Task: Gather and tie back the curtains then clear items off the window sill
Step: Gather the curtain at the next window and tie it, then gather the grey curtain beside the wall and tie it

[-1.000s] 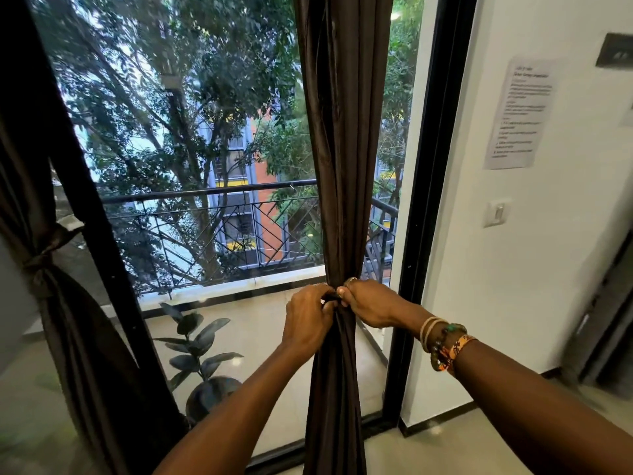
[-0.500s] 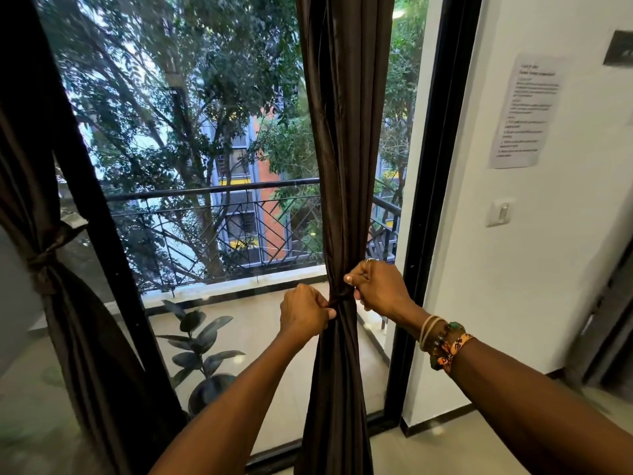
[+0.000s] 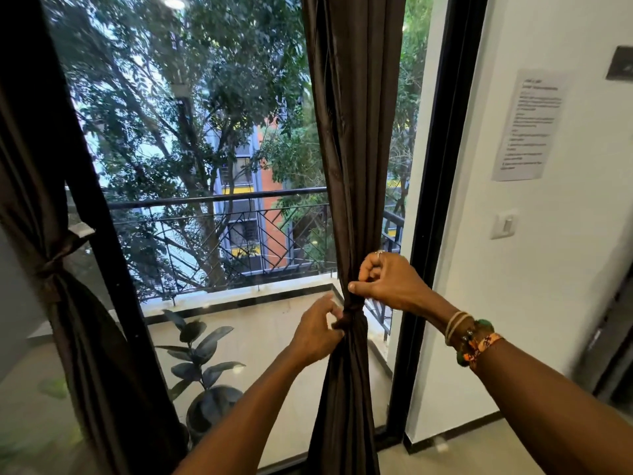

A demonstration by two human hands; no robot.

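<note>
A dark brown curtain (image 3: 352,149) hangs gathered in front of the glass door, cinched by a brown tie band (image 3: 352,311) at waist height. My left hand (image 3: 317,332) pinches the tie's left side. Higher up on the curtain's right side, my right hand (image 3: 390,281) is curled, thumb and fingers pinched on the tie's end just above the knot. A second brown curtain (image 3: 78,337) hangs at the far left, bound with its own tie (image 3: 56,269). No window sill is in view.
Black door frames (image 3: 435,217) flank the glass. Outside is a balcony with an iron railing (image 3: 219,234) and a potted plant (image 3: 205,382). On the right a white wall carries a paper notice (image 3: 531,125) and a switch (image 3: 503,226).
My right hand has lifted up and to the right, pulling the tie's end. The left hand has slid slightly down against the knot. The band now sits tight around the curtain.
</note>
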